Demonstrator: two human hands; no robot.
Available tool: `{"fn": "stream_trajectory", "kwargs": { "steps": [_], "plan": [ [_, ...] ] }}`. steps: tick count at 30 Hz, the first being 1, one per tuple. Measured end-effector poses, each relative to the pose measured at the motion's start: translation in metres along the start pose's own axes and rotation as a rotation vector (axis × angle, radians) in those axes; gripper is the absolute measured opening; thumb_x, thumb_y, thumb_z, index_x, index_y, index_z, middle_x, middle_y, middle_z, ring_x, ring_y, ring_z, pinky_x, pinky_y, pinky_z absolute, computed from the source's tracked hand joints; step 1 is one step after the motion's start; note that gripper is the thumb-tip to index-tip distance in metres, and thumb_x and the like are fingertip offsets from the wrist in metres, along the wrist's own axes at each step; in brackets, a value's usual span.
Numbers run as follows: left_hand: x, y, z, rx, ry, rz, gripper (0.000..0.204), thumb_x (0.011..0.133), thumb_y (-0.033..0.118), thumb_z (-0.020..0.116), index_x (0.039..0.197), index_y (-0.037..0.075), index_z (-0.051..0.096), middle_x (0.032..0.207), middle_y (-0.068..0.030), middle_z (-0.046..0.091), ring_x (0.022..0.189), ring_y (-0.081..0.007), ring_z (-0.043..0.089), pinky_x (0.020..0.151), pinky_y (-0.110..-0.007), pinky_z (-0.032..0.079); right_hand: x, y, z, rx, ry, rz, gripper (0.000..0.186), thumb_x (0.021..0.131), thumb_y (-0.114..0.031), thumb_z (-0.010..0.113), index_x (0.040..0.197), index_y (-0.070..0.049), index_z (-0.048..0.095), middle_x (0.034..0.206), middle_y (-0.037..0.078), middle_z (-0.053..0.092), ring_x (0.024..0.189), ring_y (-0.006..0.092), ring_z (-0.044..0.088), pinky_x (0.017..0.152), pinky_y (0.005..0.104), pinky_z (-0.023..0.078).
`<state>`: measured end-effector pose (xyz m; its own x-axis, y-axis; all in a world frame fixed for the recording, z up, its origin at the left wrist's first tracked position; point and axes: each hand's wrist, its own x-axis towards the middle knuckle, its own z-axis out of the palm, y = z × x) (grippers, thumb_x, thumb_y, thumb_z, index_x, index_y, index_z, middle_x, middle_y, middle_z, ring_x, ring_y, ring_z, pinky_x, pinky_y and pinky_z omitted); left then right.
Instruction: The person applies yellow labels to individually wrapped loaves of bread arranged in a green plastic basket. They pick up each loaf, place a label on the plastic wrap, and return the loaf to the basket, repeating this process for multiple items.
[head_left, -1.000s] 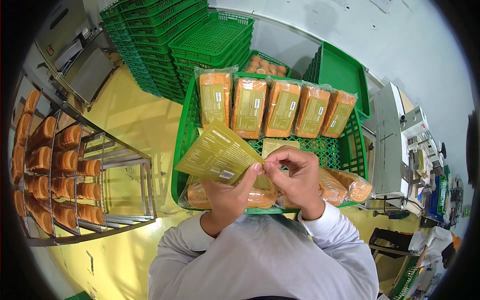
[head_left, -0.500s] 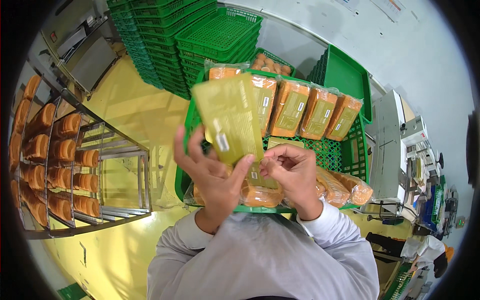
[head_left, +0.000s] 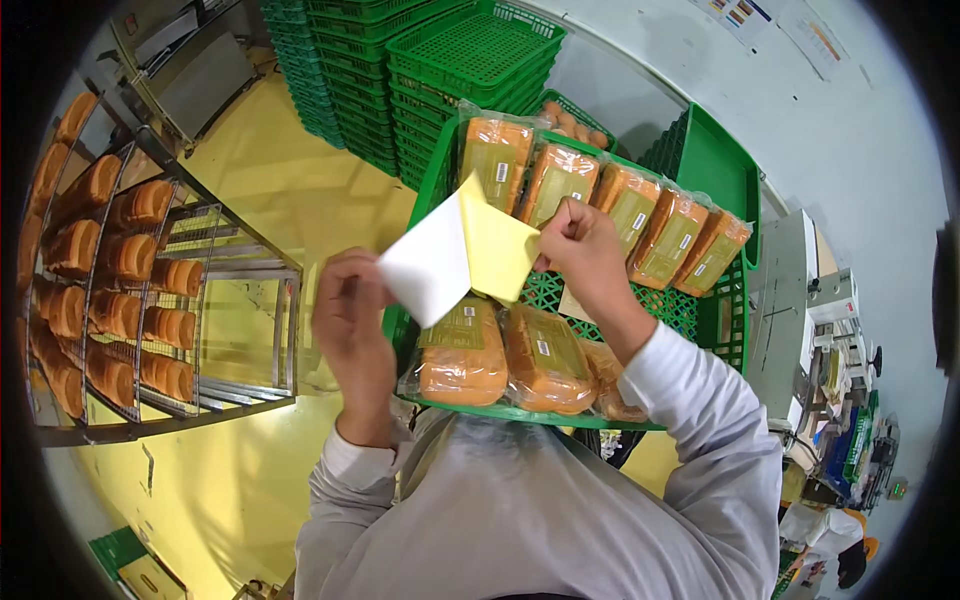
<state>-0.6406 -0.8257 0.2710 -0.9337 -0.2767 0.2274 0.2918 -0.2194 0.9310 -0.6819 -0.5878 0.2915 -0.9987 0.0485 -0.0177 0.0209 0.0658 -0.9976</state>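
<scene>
Over a green crate (head_left: 443, 165), my two hands hold a sticker label being pulled apart from its backing. Fingers of my left hand (head_left: 352, 315) pinch the corner of a white sheet (head_left: 436, 262), and my right hand (head_left: 588, 262) pinches a yellow sheet (head_left: 502, 247). The sheets still meet along a slanting fold between my hands. Bagged bread loaves with gold labels stand in the crate: a far row with a loaf (head_left: 628, 208) behind my right hand, and a near row with a loaf (head_left: 462, 365) below the sheets. My right forearm covers part of the near row.
On the left stands a metal rack (head_left: 292, 340) of unwrapped loaves (head_left: 115, 312). Stacked green crates (head_left: 478, 62) rise behind, next to a crate of brown eggs (head_left: 572, 126). Another green crate (head_left: 728, 180) leans at the wall. A pale machine (head_left: 782, 300) stands right.
The gold label has been turned over and parted into white and yellow sheets. My hands have spread apart, the right rising and the left moving outward. The view has shifted.
</scene>
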Motion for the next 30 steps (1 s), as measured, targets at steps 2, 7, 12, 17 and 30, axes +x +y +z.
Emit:
{"fn": "stream_trajectory", "kwargs": {
  "steps": [2, 7, 12, 17, 30],
  "plan": [
    [0.007, 0.007, -0.013, 0.113, 0.199, 0.006, 0.005, 0.097, 0.008, 0.058, 0.098, 0.003, 0.057, 0.099, -0.0024, 0.059, 0.077, -0.0090, 0.053, 0.065, -0.021, 0.041, 0.029, 0.046, -0.016, -0.251, 0.042, 0.095, 0.016, 0.075, -0.008, 0.072, 0.072, -0.002, 0.058, 0.066, 0.008, 0.064, 0.062, 0.0126, 0.061, 0.058, 0.0287, 0.050],
    [0.009, 0.029, -0.032, 0.245, 0.356, 0.083, 0.008, 0.099, 0.007, 0.056, 0.102, 0.000, 0.056, 0.102, -0.0065, 0.062, 0.055, -0.0078, 0.051, 0.050, -0.020, 0.039, 0.047, 0.075, -0.017, -0.692, 0.014, 0.045, 0.021, 0.074, -0.017, 0.075, 0.074, 0.000, 0.062, 0.070, 0.012, 0.067, 0.064, 0.0201, 0.066, 0.063, 0.0339, 0.052],
    [-0.019, 0.038, 0.027, 0.318, 0.212, 0.279, 0.010, 0.097, 0.003, 0.055, 0.107, 0.000, 0.056, 0.097, -0.0103, 0.066, 0.072, -0.0175, 0.068, 0.055, -0.023, 0.049, 0.046, 0.023, -0.038, -0.069, -0.158, 0.187, 0.042, 0.093, -0.042, 0.065, 0.094, 0.000, 0.068, 0.083, 0.009, 0.069, 0.075, 0.0189, 0.066, 0.071, 0.0327, 0.055],
    [-0.053, 0.026, 0.087, 0.614, -0.282, 0.726, 0.016, 0.082, -0.005, 0.066, 0.098, -0.003, 0.062, 0.104, -0.0210, 0.069, 0.077, -0.0271, 0.071, 0.063, -0.029, 0.055, -0.013, -0.075, -0.083, 0.150, -0.330, 0.109, 0.059, 0.095, -0.058, 0.052, 0.103, -0.001, 0.067, 0.093, 0.007, 0.067, 0.081, 0.0150, 0.065, 0.070, 0.0309, 0.054],
    [-0.112, -0.012, 0.167, 0.759, -0.630, 0.776, 0.021, 0.079, -0.002, 0.067, 0.099, -0.005, 0.063, 0.112, -0.0208, 0.066, 0.087, -0.0325, 0.069, 0.072, -0.036, 0.058, -0.051, -0.033, -0.209, 0.061, -0.169, 0.124, 0.029, 0.094, -0.022, 0.064, 0.110, 0.002, 0.066, 0.098, 0.004, 0.070, 0.089, 0.0122, 0.065, 0.080, 0.0259, 0.050]
  ]
}}
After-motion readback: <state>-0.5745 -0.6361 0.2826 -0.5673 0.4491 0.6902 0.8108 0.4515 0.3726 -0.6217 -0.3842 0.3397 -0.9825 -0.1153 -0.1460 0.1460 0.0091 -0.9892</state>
